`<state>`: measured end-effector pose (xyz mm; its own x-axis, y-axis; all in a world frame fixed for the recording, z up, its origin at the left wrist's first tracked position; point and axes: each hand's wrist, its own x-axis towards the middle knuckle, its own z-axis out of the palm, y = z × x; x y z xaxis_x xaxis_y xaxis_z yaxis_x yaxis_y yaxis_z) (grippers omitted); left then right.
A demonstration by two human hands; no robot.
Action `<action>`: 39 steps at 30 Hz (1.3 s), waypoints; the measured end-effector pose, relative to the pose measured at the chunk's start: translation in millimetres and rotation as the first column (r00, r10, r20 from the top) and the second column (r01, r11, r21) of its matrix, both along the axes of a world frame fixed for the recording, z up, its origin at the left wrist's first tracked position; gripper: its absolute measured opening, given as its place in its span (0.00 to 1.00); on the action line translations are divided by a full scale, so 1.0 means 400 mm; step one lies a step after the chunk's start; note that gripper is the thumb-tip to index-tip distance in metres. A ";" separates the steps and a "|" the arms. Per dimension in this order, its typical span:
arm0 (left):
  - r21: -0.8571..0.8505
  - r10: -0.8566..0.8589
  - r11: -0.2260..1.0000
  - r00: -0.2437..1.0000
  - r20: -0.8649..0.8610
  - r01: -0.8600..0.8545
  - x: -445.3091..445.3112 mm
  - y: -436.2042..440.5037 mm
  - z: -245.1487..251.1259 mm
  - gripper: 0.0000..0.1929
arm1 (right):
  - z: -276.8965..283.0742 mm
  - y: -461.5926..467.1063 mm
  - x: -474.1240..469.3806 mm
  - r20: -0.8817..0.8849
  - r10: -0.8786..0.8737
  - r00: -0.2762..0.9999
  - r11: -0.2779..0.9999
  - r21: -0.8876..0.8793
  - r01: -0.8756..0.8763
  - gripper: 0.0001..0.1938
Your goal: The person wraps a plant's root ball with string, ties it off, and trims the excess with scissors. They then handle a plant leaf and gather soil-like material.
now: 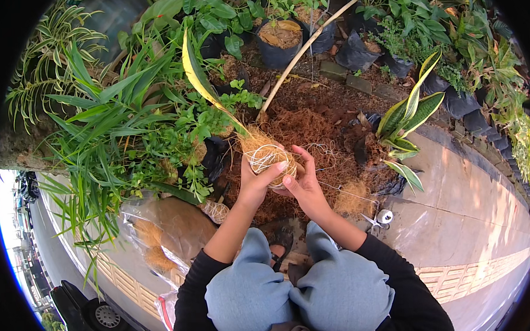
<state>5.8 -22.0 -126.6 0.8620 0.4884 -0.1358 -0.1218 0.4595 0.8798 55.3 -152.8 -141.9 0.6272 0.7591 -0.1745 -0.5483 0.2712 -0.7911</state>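
Note:
A ball of coconut fibre [268, 157] wound with white string is held between my two hands. A single yellow-edged snake plant leaf [199, 82] rises from its top and leans to the left. My left hand [256, 180] cups the ball's left side, its thumb across the front. On the right side my right hand [305, 185] has its thumb against the lower front, fingers partly raised. White string [332, 187] trails over the soil, apparently to a spool [385, 216] on the pavement. Small scissors [371, 220] lie beside the spool. The ball's underside is hidden.
Loose coconut fibre [354, 199] lies right of my hands, below a potted snake plant [409, 115]. Another string-wound ball [216, 211] sits left, near a clear plastic bag [183, 218] holding fibre. A long stick [313, 41] slants across the bed among black-bagged plants [279, 45].

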 end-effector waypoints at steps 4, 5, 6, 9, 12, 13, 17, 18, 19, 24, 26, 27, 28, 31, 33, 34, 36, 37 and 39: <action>0.011 -0.053 0.999 0.998 0.041 0.052 -0.004 0.005 -0.005 0.27 | 0.007 -0.002 -0.001 -0.182 0.019 0.983 0.998 0.056 -0.009 0.30; 0.008 -0.099 0.995 0.991 0.086 0.099 -0.003 0.013 -0.006 0.28 | 0.007 -0.008 0.003 -0.219 0.039 0.975 0.994 0.105 -0.016 0.29; 0.006 -0.144 0.989 0.981 0.130 0.145 -0.001 0.020 -0.007 0.30 | 0.005 -0.012 0.006 -0.214 0.032 0.976 0.998 0.057 -0.020 0.28; 0.173 -0.197 0.968 0.976 0.092 0.180 0.001 0.034 -0.001 0.36 | -0.007 -0.018 0.012 -0.129 -0.005 0.992 0.999 0.053 0.012 0.27; 0.252 -0.039 0.968 0.987 0.155 -0.002 0.013 0.027 0.007 0.40 | -0.021 -0.018 0.013 0.035 -0.134 0.990 0.987 0.094 0.130 0.26; 0.178 -0.005 0.984 0.989 0.145 -0.021 0.016 0.024 0.011 0.36 | -0.025 -0.016 0.012 0.097 -0.154 0.983 0.986 0.077 0.147 0.26; 0.106 0.109 0.988 0.993 0.033 -0.112 0.029 0.000 0.023 0.20 | -0.033 -0.014 0.002 0.264 -0.198 0.944 0.980 0.054 0.190 0.27; 0.142 0.143 0.979 0.990 0.016 -0.143 0.035 -0.009 0.023 0.20 | -0.033 -0.014 -0.002 0.294 -0.200 0.935 0.980 0.046 0.196 0.27; 0.170 0.172 0.971 0.985 -0.009 -0.168 0.039 -0.015 0.025 0.19 | -0.033 -0.015 -0.006 0.264 -0.198 0.944 0.980 0.047 0.192 0.27; 0.304 0.272 0.915 0.962 0.025 -0.267 0.044 -0.037 0.040 0.22 | -0.030 -0.014 -0.021 0.282 -0.211 0.936 0.977 0.061 0.202 0.27; 0.297 0.302 0.900 0.948 0.103 -0.319 0.048 -0.046 0.044 0.23 | -0.030 -0.013 -0.022 0.282 -0.221 0.934 0.975 0.054 0.214 0.27; 0.262 0.308 0.911 0.948 0.077 -0.318 0.050 -0.048 0.045 0.23 | -0.030 -0.012 -0.021 0.282 -0.226 0.932 0.974 0.051 0.221 0.27; 0.230 0.312 0.920 0.948 0.063 -0.318 0.050 -0.050 0.045 0.23 | -0.030 -0.011 -0.020 0.355 -0.234 0.905 0.971 0.042 0.235 0.27; 0.148 0.272 0.952 0.962 -0.016 -0.267 0.050 -0.053 0.038 0.22 | -0.032 -0.008 -0.019 0.512 -0.247 0.823 0.961 0.020 0.275 0.27; 0.109 0.253 0.963 0.967 -0.040 -0.247 0.048 -0.053 0.030 0.21 | -0.033 -0.006 -0.022 0.538 -0.245 0.806 0.957 0.002 0.290 0.27; 0.096 0.258 0.963 0.966 -0.034 -0.253 0.045 -0.051 0.026 0.20 | -0.033 -0.005 -0.024 0.548 -0.239 0.801 0.958 0.002 0.285 0.29; 0.066 0.250 0.966 0.968 -0.005 -0.249 0.039 -0.046 0.020 0.20 | -0.033 -0.004 -0.025 0.546 -0.220 0.808 0.965 -0.001 0.263 0.33; 0.048 0.236 0.970 0.971 0.018 -0.237 0.034 -0.042 0.018 0.19 | -0.032 -0.004 -0.025 0.512 -0.240 0.825 0.965 0.030 0.262 0.34; 0.009 0.202 0.979 0.978 0.051 -0.202 0.028 -0.033 0.016 0.20 | -0.029 -0.003 -0.023 0.442 -0.273 0.855 0.962 0.098 0.256 0.37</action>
<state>17.0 -35.3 -120.2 0.7509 0.6547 -0.0872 -0.2543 0.4085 0.8766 46.0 -154.2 -153.5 0.8093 0.5538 0.1960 -0.0419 0.3872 -0.9210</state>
